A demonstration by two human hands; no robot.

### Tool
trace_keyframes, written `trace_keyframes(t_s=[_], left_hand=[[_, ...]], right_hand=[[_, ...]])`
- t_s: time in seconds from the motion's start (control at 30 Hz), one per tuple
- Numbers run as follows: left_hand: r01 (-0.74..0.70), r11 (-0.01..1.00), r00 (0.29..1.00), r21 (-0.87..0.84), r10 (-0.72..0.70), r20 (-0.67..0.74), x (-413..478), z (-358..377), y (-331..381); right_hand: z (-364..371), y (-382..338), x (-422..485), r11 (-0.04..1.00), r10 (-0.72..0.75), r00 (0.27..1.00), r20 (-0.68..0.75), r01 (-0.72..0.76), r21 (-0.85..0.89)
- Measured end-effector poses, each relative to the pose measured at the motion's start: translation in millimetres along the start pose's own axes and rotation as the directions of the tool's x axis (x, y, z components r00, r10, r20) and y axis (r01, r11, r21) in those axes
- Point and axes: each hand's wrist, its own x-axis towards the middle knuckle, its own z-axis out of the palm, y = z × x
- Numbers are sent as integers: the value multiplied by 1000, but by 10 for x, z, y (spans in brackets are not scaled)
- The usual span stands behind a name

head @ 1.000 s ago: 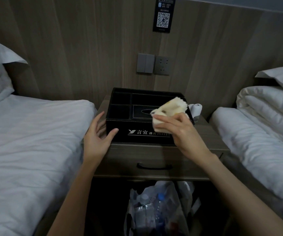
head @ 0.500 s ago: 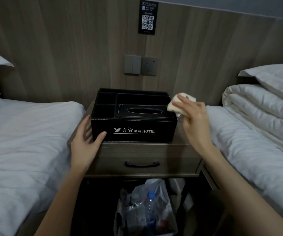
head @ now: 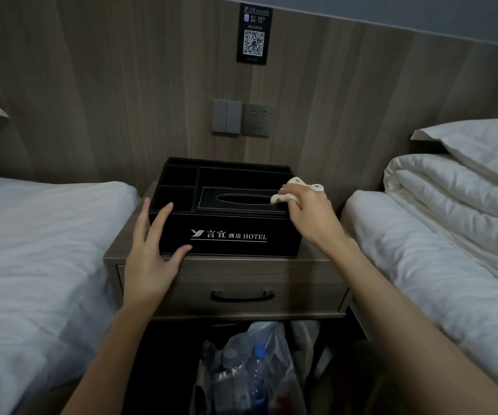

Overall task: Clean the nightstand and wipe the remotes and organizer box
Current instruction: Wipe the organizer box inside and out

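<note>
1. Between two white-sheeted beds, a wooden nightstand (head: 316, 265) stands against the panelled wall, carrying a black organizer box (head: 226, 232) lettered "HOTEL".
2. My right hand (head: 310, 217) is closed around a crumpled pale cloth (head: 283, 194), pressing it onto the box's lid at the right end of the tissue slot; half a second ago the same cloth was off the box's back right corner, and a second ago over its front right edge.
3. My left hand (head: 151, 253) stays open, fingers spread against the box's front left corner with the thumb on its front face, bracing rather than gripping, as in both earlier moments.
4. That run along the right side and onto the lid suggests the wiping of the box is well under way, with the left compartments probably still to do.
5. No remotes are visible; the compartments look dark, and I cannot tell whether they are empty.
6. A small white roll (head: 318, 187) pokes out just behind my right hand, near the nightstand's back right corner.
7. Beneath the drawer, a bag of plastic bottles (head: 250, 375) sits in the opening.
</note>
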Motion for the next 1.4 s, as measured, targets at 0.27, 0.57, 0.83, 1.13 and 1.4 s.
trace_keyframes(t_s=[0.27,0.57,0.83,1.13,1.4], left_hand=[[26,1000,1000,-5,-26,-9,12,14,-8],[29,1000,999,5,-29,-31,17,18,-5],[27,999,995,42,-23,-93,-8,103,36],[-15,999,998,33,17,-53,2,58,-59],[-18,1000,999,4,19,-32,-13,50,-36]], right_hand=[[30,-35,-618,990,1,981,-192,25,138],[425,-11,-793,997,-40,986,-161,49,57],[688,116,-770,995,-96,982,-164,92,-37],[822,265,-1133,982,-186,961,-204,173,-79],[364,127,-900,970,-204,830,-519,244,11]])
